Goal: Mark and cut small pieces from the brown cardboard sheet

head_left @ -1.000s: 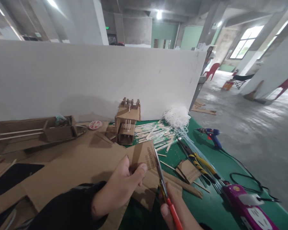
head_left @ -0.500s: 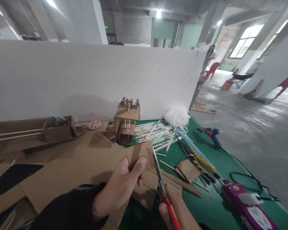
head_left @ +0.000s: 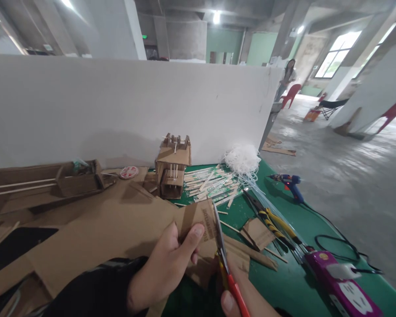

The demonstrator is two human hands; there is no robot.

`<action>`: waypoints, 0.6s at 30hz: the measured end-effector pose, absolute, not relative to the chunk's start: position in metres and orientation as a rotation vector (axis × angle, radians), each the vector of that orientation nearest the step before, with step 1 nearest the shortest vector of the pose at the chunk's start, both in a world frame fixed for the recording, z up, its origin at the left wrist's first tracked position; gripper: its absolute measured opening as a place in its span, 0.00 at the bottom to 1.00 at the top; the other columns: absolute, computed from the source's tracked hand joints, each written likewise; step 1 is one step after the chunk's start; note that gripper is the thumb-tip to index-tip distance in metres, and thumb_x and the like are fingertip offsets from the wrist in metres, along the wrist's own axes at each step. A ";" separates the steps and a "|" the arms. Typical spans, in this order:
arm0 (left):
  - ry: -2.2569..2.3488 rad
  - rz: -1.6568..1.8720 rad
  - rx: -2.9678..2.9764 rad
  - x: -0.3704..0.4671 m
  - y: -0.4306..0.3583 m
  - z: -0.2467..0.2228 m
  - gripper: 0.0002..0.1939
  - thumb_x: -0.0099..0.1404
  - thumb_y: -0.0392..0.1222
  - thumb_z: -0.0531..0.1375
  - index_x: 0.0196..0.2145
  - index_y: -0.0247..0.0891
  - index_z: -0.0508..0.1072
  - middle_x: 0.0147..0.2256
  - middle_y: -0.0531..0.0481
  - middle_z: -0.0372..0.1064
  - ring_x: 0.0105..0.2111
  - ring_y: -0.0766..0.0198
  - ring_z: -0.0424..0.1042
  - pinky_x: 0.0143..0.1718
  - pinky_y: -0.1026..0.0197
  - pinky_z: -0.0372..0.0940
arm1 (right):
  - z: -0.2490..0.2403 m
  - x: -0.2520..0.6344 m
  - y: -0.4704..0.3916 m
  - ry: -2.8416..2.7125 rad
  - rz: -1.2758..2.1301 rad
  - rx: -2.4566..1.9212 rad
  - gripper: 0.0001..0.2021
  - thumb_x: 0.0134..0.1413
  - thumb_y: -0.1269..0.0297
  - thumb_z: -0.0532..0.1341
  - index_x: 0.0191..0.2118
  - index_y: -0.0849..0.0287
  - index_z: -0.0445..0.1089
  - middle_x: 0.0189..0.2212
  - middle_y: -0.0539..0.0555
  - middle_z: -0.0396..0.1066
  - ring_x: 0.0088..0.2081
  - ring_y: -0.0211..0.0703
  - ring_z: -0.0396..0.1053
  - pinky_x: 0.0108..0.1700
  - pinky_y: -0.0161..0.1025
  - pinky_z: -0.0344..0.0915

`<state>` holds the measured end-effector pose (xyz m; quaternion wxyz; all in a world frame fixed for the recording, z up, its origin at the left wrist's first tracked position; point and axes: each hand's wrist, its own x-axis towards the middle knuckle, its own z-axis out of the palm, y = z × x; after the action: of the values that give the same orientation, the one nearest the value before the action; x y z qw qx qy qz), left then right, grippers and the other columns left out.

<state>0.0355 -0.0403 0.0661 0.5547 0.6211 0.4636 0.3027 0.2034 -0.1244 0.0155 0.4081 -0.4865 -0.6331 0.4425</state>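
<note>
A small piece of cardboard [head_left: 203, 216] with printed marks is pinched in my left hand [head_left: 170, 255], the thumb on top. My right hand [head_left: 242, 286] grips scissors [head_left: 221, 244] with red and yellow handles. Their blades lie along the right edge of the cardboard piece, pointing away from me. Under both hands spreads a large cardboard sheet [head_left: 112, 220]. Beyond the piece stands a small cardboard structure [head_left: 173, 167] with sticks through it. Part of my right hand's fingers is hidden behind the handles.
Wooden sticks [head_left: 207, 182] and tangled white cord [head_left: 242, 158] lie at the wall. To the right are pliers [head_left: 277, 224], a glue gun [head_left: 288, 182] and a purple power strip [head_left: 339, 281]. A long cardboard box [head_left: 46, 182] lies left. A person [head_left: 287, 77] stands in the background.
The cardboard piece and both hands have shifted slightly, with the scissor blades still at its right edge. The view has moved a little. The background person shows more fully past the wall.
</note>
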 end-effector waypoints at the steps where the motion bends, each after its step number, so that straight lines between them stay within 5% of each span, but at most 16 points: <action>1: 1.080 0.716 1.462 0.036 -0.041 0.066 0.25 0.64 0.66 0.54 0.26 0.40 0.62 0.22 0.56 0.61 0.23 0.67 0.65 0.27 0.63 0.65 | 0.017 0.204 -0.124 -1.602 1.123 -1.217 0.35 0.53 0.33 0.55 0.55 0.58 0.65 0.42 0.62 0.73 0.44 0.60 0.72 0.52 0.51 0.67; 13: 1.107 0.714 1.423 0.037 -0.041 0.060 0.26 0.63 0.66 0.55 0.26 0.38 0.64 0.22 0.55 0.63 0.23 0.67 0.65 0.27 0.63 0.65 | 0.014 0.208 -0.126 -1.643 1.049 -1.320 0.28 0.58 0.34 0.50 0.45 0.56 0.64 0.37 0.60 0.72 0.38 0.55 0.73 0.44 0.48 0.70; 18: 1.111 0.719 1.375 0.038 -0.041 0.062 0.27 0.60 0.68 0.56 0.27 0.39 0.63 0.22 0.57 0.62 0.22 0.68 0.64 0.26 0.63 0.65 | 0.012 0.207 -0.128 -1.662 0.996 -1.317 0.24 0.60 0.40 0.52 0.48 0.55 0.62 0.42 0.61 0.72 0.44 0.58 0.72 0.49 0.49 0.69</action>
<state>0.0384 -0.0408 0.0619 0.5782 0.5878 0.4750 0.3074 0.2067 -0.1279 0.0123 0.3890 -0.5179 -0.6535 0.3916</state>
